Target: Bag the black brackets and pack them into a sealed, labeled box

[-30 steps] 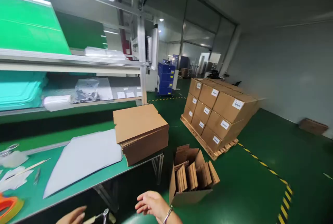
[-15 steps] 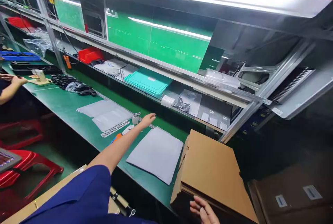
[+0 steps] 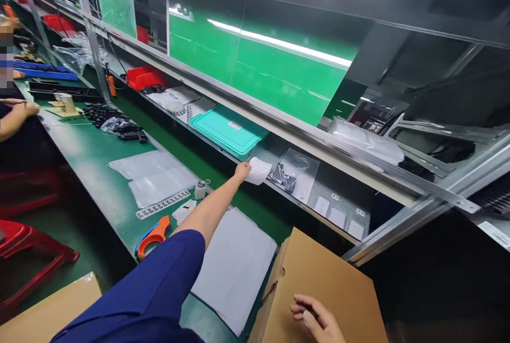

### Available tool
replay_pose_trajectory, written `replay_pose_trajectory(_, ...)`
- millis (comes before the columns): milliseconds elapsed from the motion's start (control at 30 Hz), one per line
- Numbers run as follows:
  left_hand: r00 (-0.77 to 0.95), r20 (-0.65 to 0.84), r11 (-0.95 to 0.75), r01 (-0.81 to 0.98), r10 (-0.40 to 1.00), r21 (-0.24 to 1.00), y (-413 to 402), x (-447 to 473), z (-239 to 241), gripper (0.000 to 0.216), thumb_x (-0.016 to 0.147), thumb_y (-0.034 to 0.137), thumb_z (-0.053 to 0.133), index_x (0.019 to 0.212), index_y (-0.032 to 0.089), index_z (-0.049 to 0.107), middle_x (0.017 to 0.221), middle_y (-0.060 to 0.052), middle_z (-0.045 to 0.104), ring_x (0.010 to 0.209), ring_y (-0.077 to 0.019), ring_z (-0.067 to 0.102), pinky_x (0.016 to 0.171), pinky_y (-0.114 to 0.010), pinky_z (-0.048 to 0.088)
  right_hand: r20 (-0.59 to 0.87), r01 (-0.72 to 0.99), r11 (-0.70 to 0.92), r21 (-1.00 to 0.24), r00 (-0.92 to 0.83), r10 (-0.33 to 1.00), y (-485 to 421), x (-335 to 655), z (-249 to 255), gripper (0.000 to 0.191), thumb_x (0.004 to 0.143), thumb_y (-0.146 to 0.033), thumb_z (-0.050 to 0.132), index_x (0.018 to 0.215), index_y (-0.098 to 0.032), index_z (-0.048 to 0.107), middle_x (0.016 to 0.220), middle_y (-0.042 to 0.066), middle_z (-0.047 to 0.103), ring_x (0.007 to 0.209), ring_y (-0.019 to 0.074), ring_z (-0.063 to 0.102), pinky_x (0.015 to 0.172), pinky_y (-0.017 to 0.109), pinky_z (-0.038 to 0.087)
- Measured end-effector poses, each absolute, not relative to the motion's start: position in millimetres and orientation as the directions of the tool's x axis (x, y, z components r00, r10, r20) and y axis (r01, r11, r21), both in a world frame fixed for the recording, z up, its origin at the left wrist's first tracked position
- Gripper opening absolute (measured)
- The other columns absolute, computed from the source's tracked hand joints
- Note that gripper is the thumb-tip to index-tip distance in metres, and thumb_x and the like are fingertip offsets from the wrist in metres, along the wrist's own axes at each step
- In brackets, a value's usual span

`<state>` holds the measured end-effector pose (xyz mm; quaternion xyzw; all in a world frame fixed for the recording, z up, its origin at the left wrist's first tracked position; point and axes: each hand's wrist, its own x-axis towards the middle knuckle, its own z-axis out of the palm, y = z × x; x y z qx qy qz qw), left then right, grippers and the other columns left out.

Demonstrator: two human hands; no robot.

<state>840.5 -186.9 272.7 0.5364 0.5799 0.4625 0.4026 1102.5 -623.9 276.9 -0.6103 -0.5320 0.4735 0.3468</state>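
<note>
My left hand (image 3: 241, 171) is stretched out to the shelf edge, its fingers closed on the near end of a white paper slip (image 3: 261, 169). The slip bends over the edge beside a teal plastic folder (image 3: 227, 130). To its right lies a clear bag of small dark parts (image 3: 286, 176). Over a brown cardboard box (image 3: 319, 268) hovers my right hand (image 3: 317, 317), fingers loosely bent and apart, with nothing in it. A stack of white sheets (image 3: 239, 263) lies on the bench below my left arm.
An orange-handled tool (image 3: 157, 234), a small bottle (image 3: 200, 190) and clear plastic sleeves (image 3: 155, 176) lie on the green bench (image 3: 85, 160). A metal rail (image 3: 279, 112) runs above the shelf. At far left is another person's hand (image 3: 24, 110), with a red stool (image 3: 32, 247) below.
My left hand has reached forward and right, from above the bench to the shelf, and taken hold of the paper slip. My right hand stays near the box. The view has shifted.
</note>
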Motion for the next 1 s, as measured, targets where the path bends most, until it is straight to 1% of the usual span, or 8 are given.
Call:
replay_pose_trajectory(100, -0.034, -0.002, 0.010, 0.238, 0.999, 0.971, -196.4, 830.3, 262.2, 0.031, 0.092, 0.035, 0.058, 0.114, 0.014, 0.059, 0.112, -0.008, 0.062, 0.097, -0.0200, 0.062, 0.083, -0.040, 0.055, -0.146, 0.353, -0.099, -0.931, -0.109, 0.983, -564.8, 1103.4, 295.1, 0.057, 0.080, -0.066, 0.058, 0.112, -0.020, 0.068, 0.107, 0.015, 0.071, 0.100, 0.0274, 0.067, 0.096, 0.044, 0.050)
replay_pose_trajectory(200, 0.058, -0.027, 0.012, 0.241, 0.998, 0.970, -202.8, 820.0, 252.6, 0.027, 0.092, 0.034, 0.058, 0.109, 0.013, 0.060, 0.104, -0.006, 0.063, 0.087, -0.0164, 0.063, 0.076, -0.035, 0.055, -0.006, 0.356, 0.042, -0.933, -0.132, 0.991, -480.4, 1083.2, 304.0, 0.048, 0.082, -0.052, 0.060, 0.116, -0.019, 0.064, 0.110, 0.014, 0.069, 0.095, 0.0242, 0.068, 0.093, 0.043, 0.051)
replay_pose_trajectory(333, 0.213, -0.031, -0.016, 0.217, 0.977, 0.976, -196.9, 811.2, 244.9, 0.020, 0.092, 0.032, 0.059, 0.091, 0.012, 0.060, 0.080, 0.000, 0.061, 0.065, -0.0097, 0.058, 0.061, -0.025, 0.051, 0.159, 0.533, 0.125, -0.837, 0.017, 0.987, -354.1, 1043.0, 308.8, 0.049, 0.079, -0.031, 0.057, 0.125, -0.018, 0.057, 0.115, 0.014, 0.067, 0.081, 0.0202, 0.069, 0.086, 0.042, 0.053)
replay_pose_trajectory(433, 0.297, -0.008, -0.046, 0.172, 0.955, 0.984, -189.1, 803.2, 242.3, 0.021, 0.086, 0.027, 0.064, 0.072, 0.014, 0.055, 0.060, 0.005, 0.051, 0.052, -0.0078, 0.049, 0.053, -0.022, 0.044, 0.214, 0.588, 0.114, -0.801, 0.103, 0.971, -278.6, 1021.1, 308.4, 0.055, 0.081, -0.029, 0.052, 0.135, -0.016, 0.050, 0.116, 0.016, 0.065, 0.088, 0.0227, 0.068, 0.086, 0.042, 0.052)
replay_pose_trajectory(533, 0.317, 0.036, -0.081, 0.128, 0.948, 0.989, -184.2, 794.5, 242.2, 0.023, 0.075, 0.026, 0.069, 0.066, 0.016, 0.051, 0.054, 0.006, 0.048, 0.052, -0.0100, 0.049, 0.053, -0.022, 0.041, 0.264, 0.638, 0.112, -0.762, 0.148, 0.953, -229.5, 1008.0, 305.2, 0.058, 0.082, -0.032, 0.051, 0.138, -0.017, 0.048, 0.109, 0.014, 0.066, 0.088, 0.0251, 0.066, 0.080, 0.041, 0.052)
replay_pose_trajectory(667, 0.206, 0.133, -0.154, 0.088, 0.969, 0.984, -176.4, 794.3, 252.0, 0.019, 0.081, 0.035, 0.060, 0.087, 0.018, 0.056, 0.068, 0.002, 0.058, 0.067, -0.0151, 0.058, 0.064, -0.026, 0.045, 0.328, 0.690, 0.132, -0.711, 0.159, 0.931, -196.6, 997.9, 300.3, 0.060, 0.081, -0.034, 0.053, 0.137, -0.016, 0.048, 0.092, 0.009, 0.065, 0.074, 0.0228, 0.062, 0.069, 0.037, 0.051)
replay_pose_trajectory(800, 0.081, 0.204, -0.212, 0.120, 0.976, 0.970, -166.5, 804.8, 268.8, 0.033, 0.087, 0.037, 0.052, 0.113, 0.017, 0.055, 0.079, -0.004, 0.062, 0.074, -0.0190, 0.059, 0.065, -0.028, 0.044, 0.370, 0.733, 0.189, -0.653, 0.091, 0.925, -191.4, 994.0, 294.4, 0.056, 0.080, -0.030, 0.053, 0.135, -0.017, 0.051, 0.080, 0.003, 0.061, 0.068, 0.0192, 0.058, 0.061, 0.030, 0.047)
replay_pose_trajectory(1000, 0.080, 0.267, -0.275, 0.119, 0.960, 0.954, -172.1, 813.8, 272.3, 0.057, 0.086, 0.029, 0.054, 0.140, 0.016, 0.043, 0.067, -0.001, 0.060, 0.066, -0.0187, 0.058, 0.063, -0.028, 0.043, 0.412, 0.812, 0.228, -0.538, 0.016, 0.911, -202.2, 999.2, 287.7, 0.051, 0.084, -0.029, 0.049, 0.135, -0.020, 0.050, 0.082, 0.003, 0.062, 0.071, 0.0197, 0.059, 0.061, 0.030, 0.046)
